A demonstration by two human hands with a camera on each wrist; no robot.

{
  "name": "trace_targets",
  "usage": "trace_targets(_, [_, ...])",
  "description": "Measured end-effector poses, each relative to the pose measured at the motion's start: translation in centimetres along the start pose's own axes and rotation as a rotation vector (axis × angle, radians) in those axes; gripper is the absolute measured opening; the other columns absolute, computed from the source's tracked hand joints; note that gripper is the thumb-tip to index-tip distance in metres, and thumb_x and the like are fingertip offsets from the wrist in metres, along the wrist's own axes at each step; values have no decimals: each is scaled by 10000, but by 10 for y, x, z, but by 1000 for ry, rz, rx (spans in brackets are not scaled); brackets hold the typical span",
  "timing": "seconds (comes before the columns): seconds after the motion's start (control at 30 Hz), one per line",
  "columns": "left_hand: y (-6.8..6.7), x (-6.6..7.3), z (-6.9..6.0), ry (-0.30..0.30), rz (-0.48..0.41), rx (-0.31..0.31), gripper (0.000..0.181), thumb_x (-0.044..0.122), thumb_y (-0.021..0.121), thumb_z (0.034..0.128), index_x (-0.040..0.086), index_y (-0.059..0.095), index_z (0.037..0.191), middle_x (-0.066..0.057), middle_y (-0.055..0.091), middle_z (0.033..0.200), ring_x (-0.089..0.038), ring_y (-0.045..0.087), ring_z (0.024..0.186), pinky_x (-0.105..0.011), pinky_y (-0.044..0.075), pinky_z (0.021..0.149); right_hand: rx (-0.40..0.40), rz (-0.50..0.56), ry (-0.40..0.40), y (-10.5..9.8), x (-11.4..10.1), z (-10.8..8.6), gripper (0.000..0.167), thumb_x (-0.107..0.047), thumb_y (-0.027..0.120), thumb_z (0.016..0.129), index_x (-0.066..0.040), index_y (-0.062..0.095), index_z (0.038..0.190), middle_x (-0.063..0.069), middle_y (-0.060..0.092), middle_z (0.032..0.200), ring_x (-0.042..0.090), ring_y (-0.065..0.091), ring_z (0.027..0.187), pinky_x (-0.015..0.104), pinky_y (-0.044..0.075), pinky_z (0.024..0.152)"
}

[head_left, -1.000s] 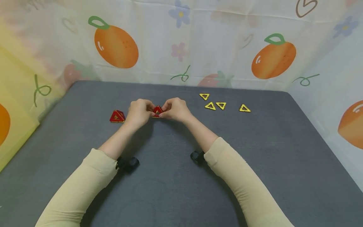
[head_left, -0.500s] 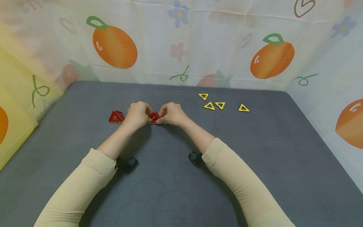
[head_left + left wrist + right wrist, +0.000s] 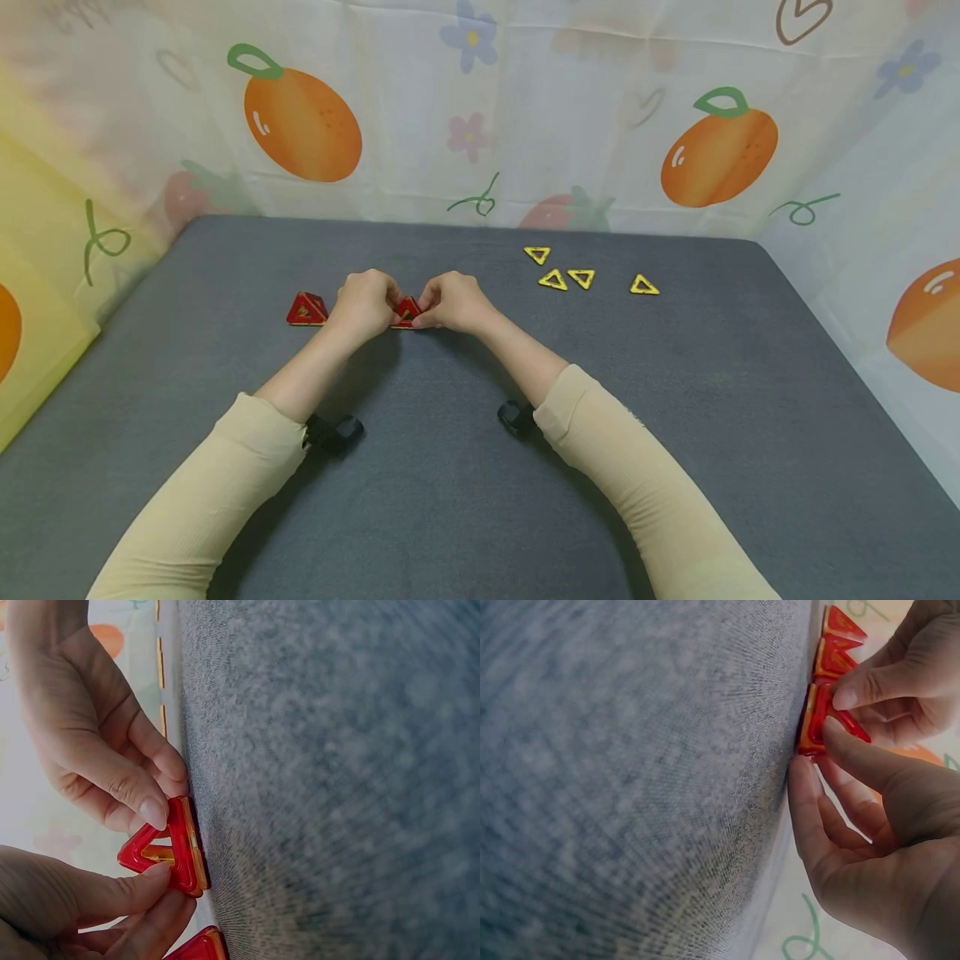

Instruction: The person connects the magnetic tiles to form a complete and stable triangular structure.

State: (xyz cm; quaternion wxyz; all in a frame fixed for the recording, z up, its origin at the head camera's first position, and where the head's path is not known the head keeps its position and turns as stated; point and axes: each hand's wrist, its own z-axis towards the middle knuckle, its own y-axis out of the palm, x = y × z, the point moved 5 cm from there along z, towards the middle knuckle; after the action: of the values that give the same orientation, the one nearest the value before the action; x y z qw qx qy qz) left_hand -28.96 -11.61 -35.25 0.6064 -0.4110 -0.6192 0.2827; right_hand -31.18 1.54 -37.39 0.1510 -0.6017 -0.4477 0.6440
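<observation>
A small red pyramid of triangular magnetic tiles (image 3: 407, 312) with a yellow base edge stands on the grey table. Both hands pinch it from opposite sides. My left hand (image 3: 366, 302) has its thumb and fingers at the left side, while my right hand (image 3: 457, 302) holds the right side. In the left wrist view the thumbs press the red front tile (image 3: 182, 832), and a yellow part shows through its opening. Fingertips hide part of the pyramid. Another red pyramid (image 3: 306, 310) stands just left of my left hand.
Several flat yellow triangular tiles lie toward the back right, including a back one (image 3: 537, 248) and a rightmost one (image 3: 645, 292). Two further red shapes (image 3: 834, 661) show beyond the held pyramid in the right wrist view. A fruit-print curtain (image 3: 420, 100) hangs behind the table.
Both hands have brought the held pyramid slightly toward the person and left, mostly in the first half second. Since then they have hardly moved. The yellow tiles stay where they were.
</observation>
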Motion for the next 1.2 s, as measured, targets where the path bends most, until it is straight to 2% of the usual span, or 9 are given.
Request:
trace_targets(0.27, [-5,5,-3,19,5,22,208,37,701,885,-41,694,1077,-233,701,1080,-385,644,1027,-495,534,882,-31,49,26,-2,3,1,246,-239,801,837,-87,709,1006,81,753,981,163,703,774,215,522,637])
trace_targets(0.47, [-11,17,-6,98,3,66,284,26,701,876,-45,666,1149,-255,650,1195,-406,604,1098,-552,498,937,-67,143,57,-8,8,1,309,-217,792,846,-82,684,1102,102,754,1043,205,731,855,261,592,718])
trace_targets(0.67, [-14,32,-10,145,-52,139,304,40,714,877,-20,655,1170,-229,616,1231,-372,589,1070,-526,490,930,-43,163,24,-24,17,0,332,-222,781,858,-68,682,1135,122,745,1042,229,724,876,303,598,768])
trace_targets(0.8, [-11,40,-10,163,-94,142,310,41,717,875,2,651,1175,-211,618,1237,-368,610,1093,-491,521,920,-10,175,13,-44,28,-5,348,-212,767,871,-46,670,1161,134,720,1048,278,713,927,361,598,831])
trace_targets(0.93, [-5,43,-10,165,-127,122,314,51,715,881,11,648,1185,-195,621,1219,-360,617,1110,-468,532,919,35,165,44,-73,46,-16,357,-209,754,883,-43,657,1183,141,702,1084,315,692,990,394,586,880])
trace_targets(1.2, [1,44,-9,185,-170,98,319,76,708,898,18,641,1205,-193,610,1255,-349,628,1133,-458,547,919,182,36,113,-143,108,-43,376,-220,688,936,-6,623,1237,206,646,1195,353,628,1074,466,544,933])
